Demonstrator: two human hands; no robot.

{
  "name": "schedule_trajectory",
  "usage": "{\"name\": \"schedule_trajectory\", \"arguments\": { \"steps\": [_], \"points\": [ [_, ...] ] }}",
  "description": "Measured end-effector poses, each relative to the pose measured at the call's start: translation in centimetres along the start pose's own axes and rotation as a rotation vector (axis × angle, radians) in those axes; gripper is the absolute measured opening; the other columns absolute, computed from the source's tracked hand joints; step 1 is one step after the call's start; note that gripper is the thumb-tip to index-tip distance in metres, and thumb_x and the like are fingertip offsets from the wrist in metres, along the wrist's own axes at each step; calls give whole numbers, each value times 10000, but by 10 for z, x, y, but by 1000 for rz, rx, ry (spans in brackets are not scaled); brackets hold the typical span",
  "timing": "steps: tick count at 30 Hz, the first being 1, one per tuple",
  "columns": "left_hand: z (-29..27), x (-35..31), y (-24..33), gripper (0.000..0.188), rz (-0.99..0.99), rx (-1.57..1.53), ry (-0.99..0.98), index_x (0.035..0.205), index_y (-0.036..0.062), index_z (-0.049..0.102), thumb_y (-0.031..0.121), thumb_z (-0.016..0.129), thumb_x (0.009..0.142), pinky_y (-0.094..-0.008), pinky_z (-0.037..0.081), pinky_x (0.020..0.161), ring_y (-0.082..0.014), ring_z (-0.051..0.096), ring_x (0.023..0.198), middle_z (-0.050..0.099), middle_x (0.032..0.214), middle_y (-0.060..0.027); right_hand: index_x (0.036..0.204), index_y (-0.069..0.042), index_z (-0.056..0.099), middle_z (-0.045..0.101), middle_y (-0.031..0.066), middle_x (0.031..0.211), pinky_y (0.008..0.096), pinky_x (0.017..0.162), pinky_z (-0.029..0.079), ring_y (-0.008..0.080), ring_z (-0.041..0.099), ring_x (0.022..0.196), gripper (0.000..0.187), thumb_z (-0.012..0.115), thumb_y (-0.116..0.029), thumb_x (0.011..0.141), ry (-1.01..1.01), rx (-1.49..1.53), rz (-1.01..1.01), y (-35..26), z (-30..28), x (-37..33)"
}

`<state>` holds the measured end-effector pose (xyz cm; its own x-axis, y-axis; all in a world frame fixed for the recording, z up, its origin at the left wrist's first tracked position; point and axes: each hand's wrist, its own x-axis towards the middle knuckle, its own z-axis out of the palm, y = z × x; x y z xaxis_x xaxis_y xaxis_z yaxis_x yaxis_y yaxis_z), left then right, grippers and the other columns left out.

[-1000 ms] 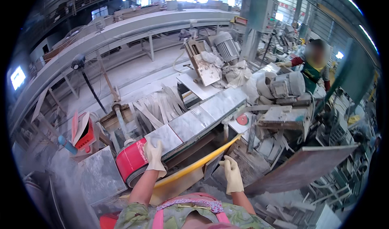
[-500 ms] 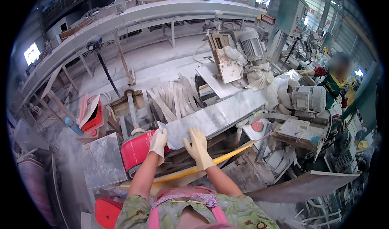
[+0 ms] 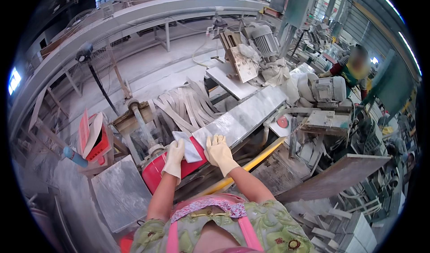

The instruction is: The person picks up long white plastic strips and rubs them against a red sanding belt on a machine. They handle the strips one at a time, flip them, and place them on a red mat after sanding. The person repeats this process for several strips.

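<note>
A small flat piece of grey-white stone tile (image 3: pixel 192 152) lies over the red belt (image 3: pixel 154 173). My left hand (image 3: pixel 174 156), in a cream glove, is closed on the tile's left edge. My right hand (image 3: pixel 219 152), gloved the same way, has its fingers bent over the near end of a row of grey-white marble tiles (image 3: pixel 244 115). That row runs away to the upper right along a narrow bed. Red belt shows in the gap between the small piece and the row. The undersides of both hands are hidden.
Long pale strips (image 3: pixel 186 107) heap behind the bed. An electric motor (image 3: pixel 329 89) stands at its far end, with a person (image 3: pixel 351 69) beyond. A yellow bar (image 3: pixel 262 161) crosses near my right forearm. A grey slab (image 3: pixel 120 195) and a red crate (image 3: pixel 96 145) are at left.
The small tile piece has come away from the row, leaving a gap with red belt showing. My right hand's fingers, flat before, are now bent at the row's end. The whole view has shifted.
</note>
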<state>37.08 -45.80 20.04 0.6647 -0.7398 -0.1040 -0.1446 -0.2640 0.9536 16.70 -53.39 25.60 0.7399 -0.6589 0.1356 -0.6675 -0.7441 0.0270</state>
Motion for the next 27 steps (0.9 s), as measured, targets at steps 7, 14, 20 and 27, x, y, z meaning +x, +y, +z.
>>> {"name": "schedule_trajectory", "arguments": {
  "steps": [7,14,20,27],
  "points": [
    [33,-4,43,573,72,218,-84,1002,-99,674,441,490,963,-475,503,826,-383,695,930,701,903,-278,1069,12,630,670,306,984,551,845,502,488,635,969,318,484,-267,1026,186,670,257,25,1,12],
    [22,-13,43,752,-25,35,-198,1278,-41,581,634,475,963,-506,495,953,-475,629,1159,666,1216,-316,1211,2,626,677,305,1102,499,945,485,464,634,1091,472,547,-410,996,111,901,249,-22,-42,11],
    [36,-44,102,757,-105,429,-141,1402,-21,455,531,571,896,-522,496,971,-482,638,1161,642,1231,-358,1507,-28,466,444,281,1519,570,1200,245,442,402,1414,737,590,-499,954,177,117,208,48,23,-5],
    [64,-11,60,665,57,271,-51,1295,-86,522,478,499,944,-551,482,966,-522,620,1134,640,1183,-380,1065,6,596,683,312,975,548,848,509,494,646,978,311,469,-277,1045,63,616,183,70,-8,24]
  ]
}}
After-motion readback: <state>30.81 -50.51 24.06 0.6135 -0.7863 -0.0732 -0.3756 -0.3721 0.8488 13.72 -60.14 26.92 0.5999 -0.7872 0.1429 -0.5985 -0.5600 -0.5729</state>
